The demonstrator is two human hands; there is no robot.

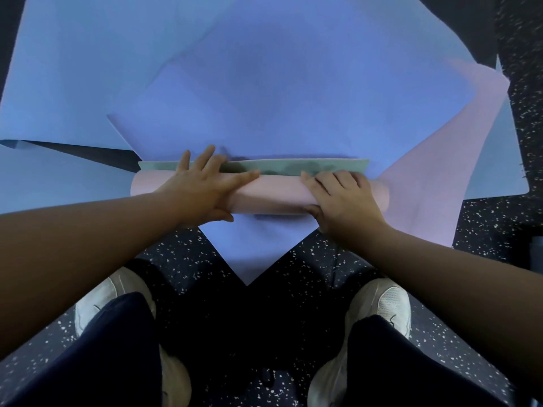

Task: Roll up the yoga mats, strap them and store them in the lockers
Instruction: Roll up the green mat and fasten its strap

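Feet: two pale sneakers (97,301) on dark speckled rubber floor (293,259).
Roll: pink rolled-up foam mat (273,195) lying across periwinkle-blue flat mat (264,83), a green edge along its far side.
Left hand (202,189): fingers straight, pressing on the roll.
Right hand (343,198): fingers curled over the roll, thumb under.
Far: light-blue flat mat (58,69) beneath.

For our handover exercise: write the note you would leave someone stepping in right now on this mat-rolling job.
Left hand: flat, pressing on the pink roll.
Right hand: fingers curled over the roll, thumb under its near side.
Pink mat: rolled part lies across a blue mat; its loose end trails right. A green edge shows at the roll's far side.
Done: rolling well along.
Left: finish rolling, strap, do the blue mats, store. No strap or lockers in view.
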